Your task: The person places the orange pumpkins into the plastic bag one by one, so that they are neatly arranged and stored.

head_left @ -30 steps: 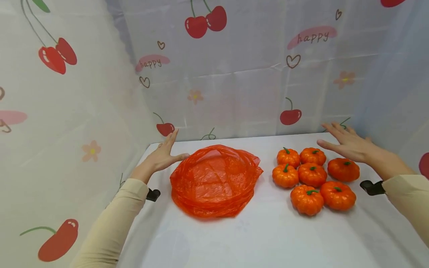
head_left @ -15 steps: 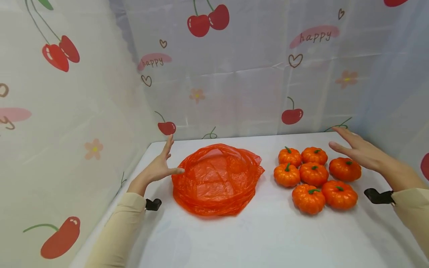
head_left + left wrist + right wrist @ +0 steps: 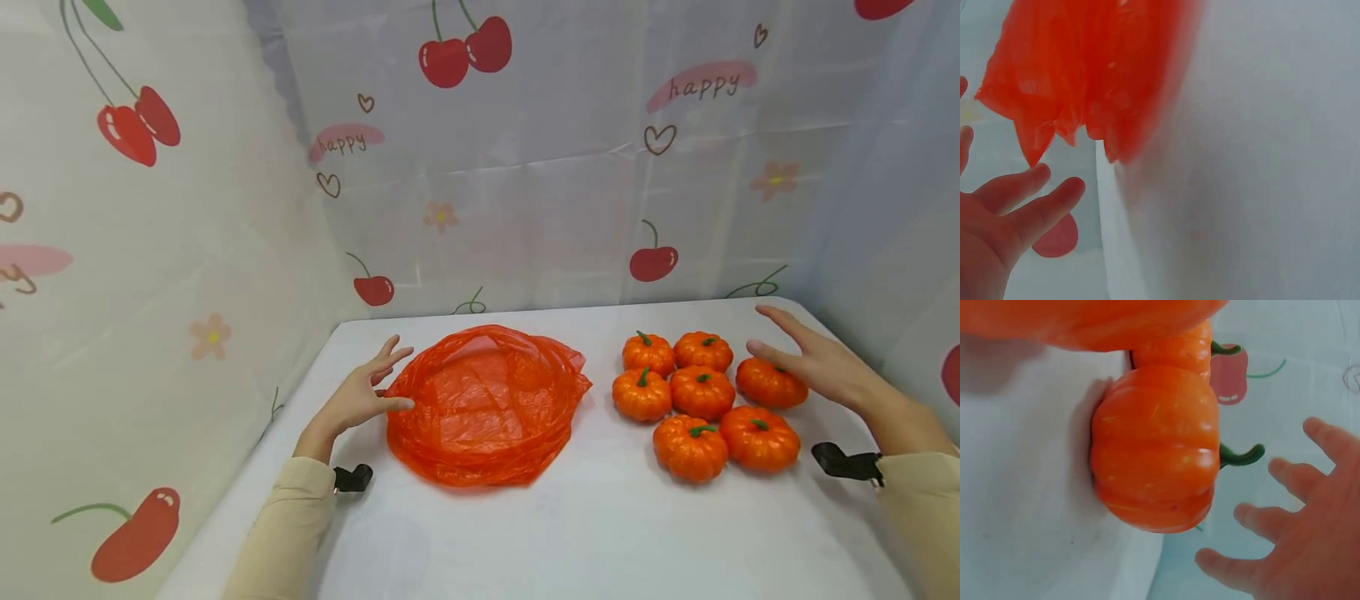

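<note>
A crumpled, translucent orange-red plastic bag (image 3: 483, 400) lies spread on the table, its rim raised around an open mouth. My left hand (image 3: 356, 400) is at the bag's left edge, fingers spread and thumb tip overlapping the rim in the head view. In the left wrist view the bag's ragged edge (image 3: 1054, 81) hangs just beyond my fingertips (image 3: 1072, 187). My right hand (image 3: 828, 367) hovers with fingers apart over the rightmost small orange pumpkin (image 3: 768, 383). The right wrist view has a green-stemmed pumpkin (image 3: 1157, 450) in front of my spread fingers.
Several more small pumpkins (image 3: 701, 392) stand in a close group on the right half of the white table (image 3: 570, 533). Cherry-printed curtains (image 3: 525, 167) enclose the table at the back and on both sides. Black wrist camera mounts (image 3: 843, 461) stick out from the sleeves.
Both hands have come down: the left settles beside the bag's edge, the right lowers and shifts slightly right, over the rightmost pumpkin. The bag and pumpkins stay in place.
</note>
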### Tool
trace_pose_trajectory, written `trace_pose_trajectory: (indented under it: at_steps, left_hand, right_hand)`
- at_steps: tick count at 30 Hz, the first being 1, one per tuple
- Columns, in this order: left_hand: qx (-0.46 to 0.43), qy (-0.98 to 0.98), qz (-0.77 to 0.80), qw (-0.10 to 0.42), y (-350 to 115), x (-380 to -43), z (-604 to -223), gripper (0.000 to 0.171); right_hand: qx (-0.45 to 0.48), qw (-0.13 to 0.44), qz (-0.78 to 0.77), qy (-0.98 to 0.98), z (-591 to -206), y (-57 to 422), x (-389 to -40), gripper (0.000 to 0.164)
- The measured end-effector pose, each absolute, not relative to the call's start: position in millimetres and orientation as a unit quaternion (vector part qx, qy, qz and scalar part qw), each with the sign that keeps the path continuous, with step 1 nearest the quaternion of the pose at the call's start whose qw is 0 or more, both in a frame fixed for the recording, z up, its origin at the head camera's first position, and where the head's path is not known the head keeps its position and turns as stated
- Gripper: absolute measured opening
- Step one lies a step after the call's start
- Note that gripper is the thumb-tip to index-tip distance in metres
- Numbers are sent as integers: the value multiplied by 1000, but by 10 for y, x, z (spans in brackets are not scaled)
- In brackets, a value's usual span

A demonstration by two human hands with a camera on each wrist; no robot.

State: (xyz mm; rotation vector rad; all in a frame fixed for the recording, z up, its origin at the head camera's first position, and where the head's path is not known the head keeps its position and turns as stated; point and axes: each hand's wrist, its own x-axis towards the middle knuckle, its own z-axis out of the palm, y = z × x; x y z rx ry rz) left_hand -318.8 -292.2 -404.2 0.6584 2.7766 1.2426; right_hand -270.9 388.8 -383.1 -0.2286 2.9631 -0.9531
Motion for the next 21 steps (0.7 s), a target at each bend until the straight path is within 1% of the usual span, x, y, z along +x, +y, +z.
trace_pose_trajectory:
  at_steps: [3,9,12,17,21]
  left_hand:
    - [205,890,408,18,-2917,-3181,-4120,81]
    - [191,876,441,42,-2921,-3139,-4190,70]
    - [195,870,451,42,-2939,-3139,-4225,63]
    - [201,869,450,38,-2950,-3161,-4265,57]
    - [196,870,451,45,-2953,-3134,-4289,56]
  right_hand:
    - [-70,8,-304,950,-3877,3917,-2691,84]
    - [-62,9,-320,945,-3998,3988,-2684,83]
    - [-67,7,-338,939,-4075,4013,-2687,83]
    - [-82,-8,-351,933,-4211,4055,-2684,77]
    - [-92,-17,-350,932,-4321,4089,-2671,70]
